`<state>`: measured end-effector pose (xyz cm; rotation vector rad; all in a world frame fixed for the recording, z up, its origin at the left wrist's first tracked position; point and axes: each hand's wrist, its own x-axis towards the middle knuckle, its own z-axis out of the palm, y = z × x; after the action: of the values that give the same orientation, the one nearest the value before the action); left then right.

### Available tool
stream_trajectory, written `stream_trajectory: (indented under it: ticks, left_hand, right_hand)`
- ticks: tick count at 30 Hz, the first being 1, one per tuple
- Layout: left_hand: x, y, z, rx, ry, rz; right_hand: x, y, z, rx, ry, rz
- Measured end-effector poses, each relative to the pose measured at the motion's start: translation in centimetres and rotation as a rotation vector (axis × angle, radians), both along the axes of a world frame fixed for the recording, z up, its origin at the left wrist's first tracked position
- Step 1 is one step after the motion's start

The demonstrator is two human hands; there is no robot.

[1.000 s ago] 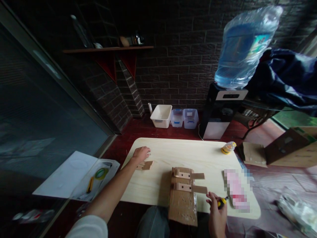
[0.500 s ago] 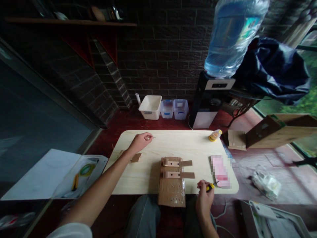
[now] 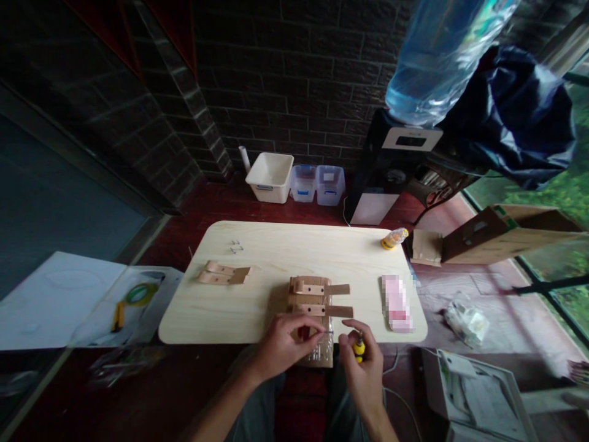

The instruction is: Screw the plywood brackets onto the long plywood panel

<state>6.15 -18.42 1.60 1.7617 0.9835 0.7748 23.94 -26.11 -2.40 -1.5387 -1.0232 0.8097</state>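
Observation:
My left hand (image 3: 285, 344) pinches a small thin screw (image 3: 329, 332) between thumb and fingertips, over the near part of a taped cardboard block (image 3: 322, 357). In my right hand (image 3: 365, 368) is a short yellow-and-black screwdriver (image 3: 359, 350), its tip pointing up and away; that hand's forefinger and thumb are spread towards the screw. On the block lie two tan strips (image 3: 315, 310) with dark round spots, their ends sticking out to the right. More tan strips (image 3: 224, 274) rest on the left of the table, nearer me than several small screws (image 3: 236, 247).
On the pale table (image 3: 294, 242) stand a yellow-capped bottle (image 3: 394, 239) at the far right and a pink pixelated item (image 3: 397, 304) near the right edge. Beyond are plastic bins (image 3: 271, 178) and a water dispenser (image 3: 391, 159). An open carton (image 3: 483, 236) sits at right.
My left hand has come back from the far left of the table to the cardboard block, bringing the screw. My right hand has moved left beside it, and the screwdriver has turned upward.

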Motion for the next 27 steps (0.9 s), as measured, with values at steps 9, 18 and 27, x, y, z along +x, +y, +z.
stream_trajectory:
  ticks: [9,18,27]
  left_hand:
    - [-1.2,-2.5,-4.8,-0.213,-0.073,0.135]
    - [-4.1,-0.4,-7.0,0.03,-0.059,0.387]
    - [-3.2,0.7,-11.1,0.091,0.01,0.477]
  right_hand:
    - [-2.0,0.8,-0.3,-0.092,-0.027,0.226]
    - [-2.0,1.8,-1.7,-0.11,-0.075,0.155]
    - [-2.6,2.7,-4.0,-0.081,-0.146,0.055]
